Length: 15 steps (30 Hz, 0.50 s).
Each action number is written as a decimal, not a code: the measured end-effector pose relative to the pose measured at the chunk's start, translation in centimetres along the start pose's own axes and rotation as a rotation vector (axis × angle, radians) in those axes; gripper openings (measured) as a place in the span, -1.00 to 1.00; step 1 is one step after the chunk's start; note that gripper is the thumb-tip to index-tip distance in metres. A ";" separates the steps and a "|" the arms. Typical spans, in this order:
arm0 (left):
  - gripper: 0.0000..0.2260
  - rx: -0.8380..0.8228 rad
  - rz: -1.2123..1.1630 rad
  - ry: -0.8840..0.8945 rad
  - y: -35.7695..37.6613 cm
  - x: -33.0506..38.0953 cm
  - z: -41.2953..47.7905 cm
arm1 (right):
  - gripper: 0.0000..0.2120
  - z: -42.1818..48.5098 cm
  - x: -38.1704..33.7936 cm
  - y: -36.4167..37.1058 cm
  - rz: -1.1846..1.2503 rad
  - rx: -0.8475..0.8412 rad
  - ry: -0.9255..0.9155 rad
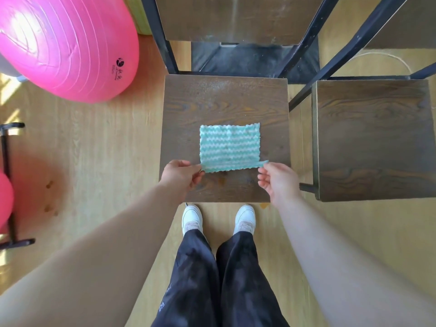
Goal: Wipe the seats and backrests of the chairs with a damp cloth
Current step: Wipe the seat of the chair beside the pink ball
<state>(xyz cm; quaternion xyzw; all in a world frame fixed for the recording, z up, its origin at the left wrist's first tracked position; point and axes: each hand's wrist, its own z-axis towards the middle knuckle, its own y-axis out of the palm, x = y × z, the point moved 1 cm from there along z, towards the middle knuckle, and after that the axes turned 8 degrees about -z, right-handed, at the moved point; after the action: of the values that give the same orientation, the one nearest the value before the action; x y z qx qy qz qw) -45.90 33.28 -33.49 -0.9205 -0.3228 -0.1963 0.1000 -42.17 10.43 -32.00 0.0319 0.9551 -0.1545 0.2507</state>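
Observation:
A teal and white wavy-striped cloth [230, 147] lies spread flat on the dark wooden seat [224, 100] of the chair in front of me. My left hand [181, 177] pinches the cloth's near left corner and my right hand [278, 179] pinches its near right corner, lifting that near edge slightly. The chair's dark wooden backrest [236, 18] rises beyond the seat between black metal posts. A second chair's seat [375, 138] stands close on the right.
A large pink exercise ball [63, 43] rests on the wooden floor to the left of the chair. A black metal stand [9, 185] with another pink ball sits at the far left edge. My white shoes [192, 218] stand just before the seat's front edge.

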 end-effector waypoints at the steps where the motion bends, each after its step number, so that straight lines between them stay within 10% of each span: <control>1: -0.75 0.001 0.003 -0.007 -0.3 -0.5 0.1 | -0.95 0.1 0.4 -0.1 0.004 -0.003 0.010; 15: -0.93 0.014 0.016 0.079 3.1 5.1 1.9 | -0.96 2.9 -5.8 2.2 -0.058 -0.023 -0.107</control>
<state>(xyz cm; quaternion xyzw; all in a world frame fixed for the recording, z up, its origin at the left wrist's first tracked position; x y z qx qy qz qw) -39.74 34.29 -33.17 -0.9139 -0.3127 -0.2293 0.1204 -35.46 11.78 -32.16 -0.0072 0.9425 -0.1522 0.2973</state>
